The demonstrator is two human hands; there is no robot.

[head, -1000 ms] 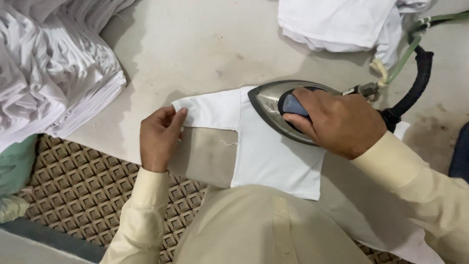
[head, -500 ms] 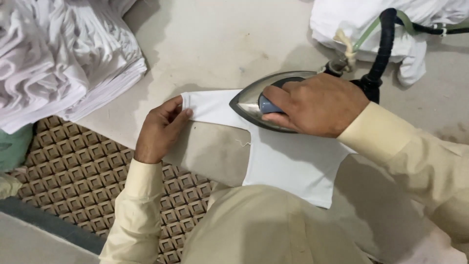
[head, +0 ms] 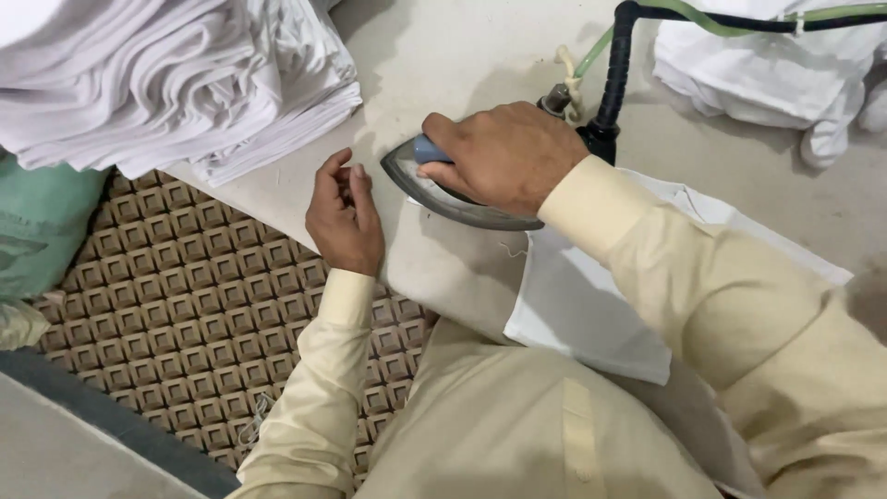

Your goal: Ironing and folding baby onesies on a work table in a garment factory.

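My right hand (head: 506, 155) grips the blue handle of a steam iron (head: 443, 189), whose metal sole rests on the left end of a white fabric piece (head: 591, 305) on the padded table (head: 443, 65). Most of that fabric is hidden under my right sleeve. My left hand (head: 344, 214) lies just left of the iron's tip, fingers loosely curled, resting at the table's edge and holding nothing that I can see.
A tall stack of folded white fabric (head: 176, 83) sits at the back left. More white cloth (head: 776, 74) lies at the back right. A black and green hose (head: 647, 37) runs from the iron. A patterned floor mat (head: 185, 305) and green sack (head: 37, 222) lie below.
The iron has slid leftward along the white fabric to its left end. My left hand has come off the fabric's corner and now sits beside the iron's tip.
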